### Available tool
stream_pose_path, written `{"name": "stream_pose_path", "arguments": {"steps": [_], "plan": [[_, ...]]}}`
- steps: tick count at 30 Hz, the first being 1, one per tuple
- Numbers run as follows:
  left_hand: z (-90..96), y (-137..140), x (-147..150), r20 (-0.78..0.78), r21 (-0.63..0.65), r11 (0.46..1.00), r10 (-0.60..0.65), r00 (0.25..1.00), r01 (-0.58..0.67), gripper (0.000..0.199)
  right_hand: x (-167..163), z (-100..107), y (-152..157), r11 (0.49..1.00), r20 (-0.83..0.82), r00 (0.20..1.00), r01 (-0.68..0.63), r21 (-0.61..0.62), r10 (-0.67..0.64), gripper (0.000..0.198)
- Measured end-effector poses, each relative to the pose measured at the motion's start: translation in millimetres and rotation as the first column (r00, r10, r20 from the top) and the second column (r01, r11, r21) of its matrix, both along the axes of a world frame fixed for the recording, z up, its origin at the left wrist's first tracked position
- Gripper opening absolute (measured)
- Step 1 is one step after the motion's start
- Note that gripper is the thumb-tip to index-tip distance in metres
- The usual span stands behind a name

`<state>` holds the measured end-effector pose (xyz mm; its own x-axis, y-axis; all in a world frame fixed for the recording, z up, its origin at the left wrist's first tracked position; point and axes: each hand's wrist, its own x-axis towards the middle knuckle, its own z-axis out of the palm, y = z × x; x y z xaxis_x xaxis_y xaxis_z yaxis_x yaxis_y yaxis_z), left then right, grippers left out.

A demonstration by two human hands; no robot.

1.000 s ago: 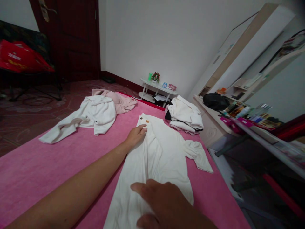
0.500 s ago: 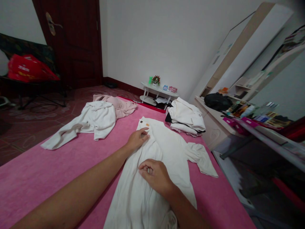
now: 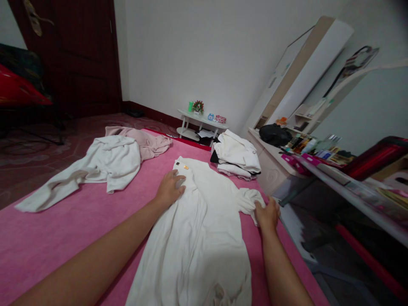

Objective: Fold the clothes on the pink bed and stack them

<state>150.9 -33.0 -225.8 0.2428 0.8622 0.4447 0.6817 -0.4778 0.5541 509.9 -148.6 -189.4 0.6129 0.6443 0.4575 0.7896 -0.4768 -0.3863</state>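
A white long-sleeved top [image 3: 219, 221] lies on the pink bed cover, partly folded lengthwise, with a small dark label and an orange tag near its neckline. My left hand [image 3: 170, 188] rests on its left folded edge just below the labels, thumb and fingers apart. Out to the right, my right hand [image 3: 267, 213] has its fingers closed on the end of the bunched sleeve [image 3: 248, 199]. The hand covers the sleeve's cuff.
A white garment [image 3: 113, 157] and a pink garment [image 3: 146, 142] lie crumpled at the left on the pink bed cover [image 3: 105, 229]. A folded clothes stack [image 3: 237, 153] sits at the far right corner. Beyond stands a small white table [image 3: 202, 119]; a cluttered dresser [image 3: 270, 157] lines the right.
My right hand has moved from the middle of the top out to the right and taken hold of the sleeve. My left hand stays near the neckline. The view has turned slightly right.
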Motion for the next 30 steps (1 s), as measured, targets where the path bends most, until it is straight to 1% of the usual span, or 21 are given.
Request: {"name": "stream_pose_path", "arguments": {"steps": [2, 4, 6, 8, 10, 12, 13, 14, 15, 16, 17, 18, 19, 20, 21, 22, 23, 24, 25, 28, 30], "plan": [[0.2, 0, 0, -0.013, -0.003, 1.0, 0.02, 1.0, -0.02, 0.035, 20, -12, -5, 0.988, -0.02, 0.997, 0.07, -0.138, -0.074, 0.061], [0.3, 0, 0, -0.023, 0.001, 1.0, 0.018, 1.0, -0.018, 0.034, 26, -21, -8, 0.99, -0.107, 0.994, 0.02, -0.137, -0.035, 0.05], [0.6, -1, 0, -0.021, 0.004, 1.0, 0.014, 1.0, -0.014, 0.033, 27, -22, -6, 1.0, -0.208, 0.978, -0.024, -0.01, 0.021, 0.035], [1.6, -2, 0, 0.009, 0.012, 1.0, 0.006, 1.0, -0.006, 0.031, 25, -14, 0, 0.99, -0.27, 0.962, 0.01, 0.138, 0.028, 0.037], [3.7, -3, 0, 0.062, 0.029, 1.0, -0.013, 0.998, 0.011, 0.029, 17, 6, 3, 0.961, -0.279, 0.96, 0.099, 0.257, -0.024, 0.049], [6.4, -4, 1, 0.142, 0.053, 0.998, -0.025, 0.99, 0.018, 0.029, -4, 36, 0, 0.899, -0.296, 0.955, 0.122, 0.421, 0.009, 0.056], [7.7, -4, 1, 0.208, 0.057, 0.998, -0.033, 0.978, 0.021, 0.03, -21, 53, -6, 0.836, -0.311, 0.943, 0.072, 0.544, 0.121, 0.056], [8.6, -4, 1, 0.3, 0.05, 0.999, -0.035, 0.953, 0.021, 0.032, -42, 70, -13, 0.771, -0.28, 0.907, -0.071, 0.633, 0.314, 0.055], [9.1, -3, 1, 0.412, 0.028, 0.999, -0.035, 0.91, 0.026, 0.035, -65, 85, -21, 0.725, -0.24, 0.821, -0.272, 0.633, 0.518, 0.053], [9.0, -1, 0, 0.544, -0.008, 0.999, -0.022, 0.839, 0.031, 0.039, -88, 99, -31, 0.665, -0.216, 0.688, -0.493, 0.562, 0.693, 0.051], [8.4, 1, -2, 0.668, -0.056, 0.998, 0.009, 0.744, 0.038, 0.043, -110, 110, -40, 0.582, -0.207, 0.555, -0.673, 0.457, 0.805, 0.049], [7.4, 3, -4, 0.766, -0.109, 0.993, 0.057, 0.64, 0.042, 0.047, -129, 118, -48, 0.507, -0.212, 0.461, -0.79, 0.344, 0.862, 0.045], [6.2, 6, -7, 0.836, -0.157, 0.986, 0.108, 0.538, 0.047, 0.05, -144, 123, -56, 0.45, -0.209, 0.404, -0.846, 0.285, 0.891, 0.039], [5.1, 8, -10, 0.881, -0.191, 0.98, 0.145, 0.45, 0.059, 0.052, -154, 125, -64, 0.427, -0.222, 0.38, -0.875, 0.228, 0.898, 0.033], [4.2, 9, -12, 0.907, -0.208, 0.975, 0.164, 0.387, 0.076, 0.052, -160, 125, -71, 0.433, -0.251, 0.384, -0.883, 0.182, 0.889, 0.028], [3.7, 10, -14, 0.92, -0.213, 0.972, 0.166, 0.355, 0.095, 0.052, -162, 121, -78, 0.456, -0.295, 0.405, -0.88, 0.13, 0.866, 0.025], [4.0, 10, -16, 0.922, -0.211, 0.97, 0.157, 0.354, 0.12, 0.051, -162, 116, -86, 0.479, -0.35, 0.431, -0.876, 0.058, 0.832, 0.025], [5.0, 8, -17, 0.914, -0.209, 0.968, 0.143, 0.379, 0.139, 0.05, -160, 110, -94, 0.485, -0.404, 0.457, -0.874, -0.037, 0.792, 0.027], [6.9, 6, -17, 0.895, -0.207, 0.967, 0.124, 0.428, 0.152, 0.049, -158, 103, -102, 0.471, -0.444, 0.48, -0.871, -0.139, 0.756, 0.032], [19.1, -6, -13, 0.774, -0.175, 0.972, 0.037, 0.632, 0.158, 0.047, -157, 82, -130, 0.359, -0.485, 0.52, -0.848, -0.39, 0.703, 0.063], [32.6, -17, -9, 0.645, -0.141, 0.973, -0.051, 0.763, 0.185, 0.046, -160, 71, -146, 0.279, -0.493, 0.524, -0.828, -0.486, 0.695, 0.069]]}}
